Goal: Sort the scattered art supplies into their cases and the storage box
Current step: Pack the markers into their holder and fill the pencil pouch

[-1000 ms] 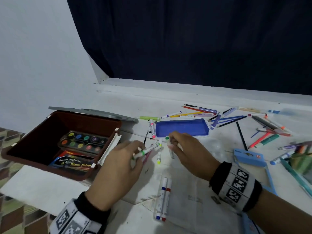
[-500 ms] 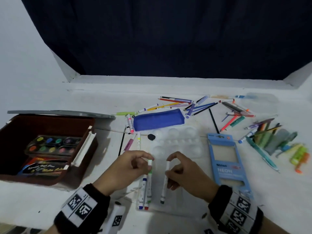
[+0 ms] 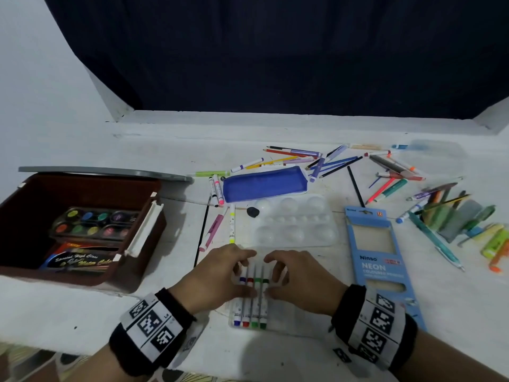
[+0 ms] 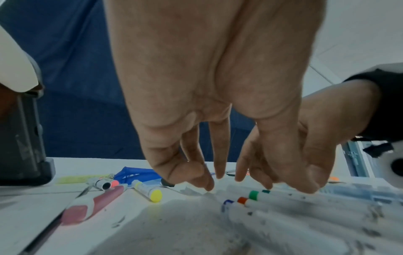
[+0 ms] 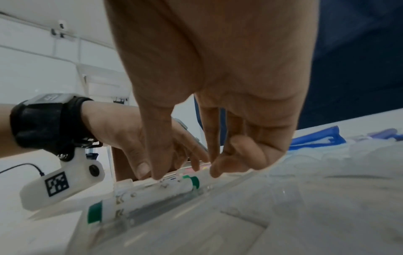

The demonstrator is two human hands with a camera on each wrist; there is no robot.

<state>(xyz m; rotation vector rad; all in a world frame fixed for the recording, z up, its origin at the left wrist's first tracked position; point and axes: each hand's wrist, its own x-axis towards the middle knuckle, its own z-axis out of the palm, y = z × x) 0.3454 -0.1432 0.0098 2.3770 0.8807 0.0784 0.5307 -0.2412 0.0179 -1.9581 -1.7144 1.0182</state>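
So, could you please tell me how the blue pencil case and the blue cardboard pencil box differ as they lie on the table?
The blue pencil case is dark blue, soft-looking and lies crosswise at the back, beside the scattered pencils. The blue cardboard pencil box is light blue, flat and stiff, printed NEON, with cut-out windows, and lies lengthwise on the right, nearer the right hand. Both are blue, lie flat on the white table, and neither is being touched.

Two white felt-tip markers with green bands (image 3: 261, 299) now lie in clear plastic marker tray (image 3: 292, 323), beside blue- and red-banded white markers (image 3: 242, 301); row grows from two to four. Left hand (image 3: 217, 277) no longer pinches marker up at cluster by blue pouch; now down over row, fingertips (image 4: 207, 187) on it. Right hand (image 3: 300, 279) likewise drawn back to tray, fingertips (image 5: 216, 170) on outer green marker, nothing lifted.
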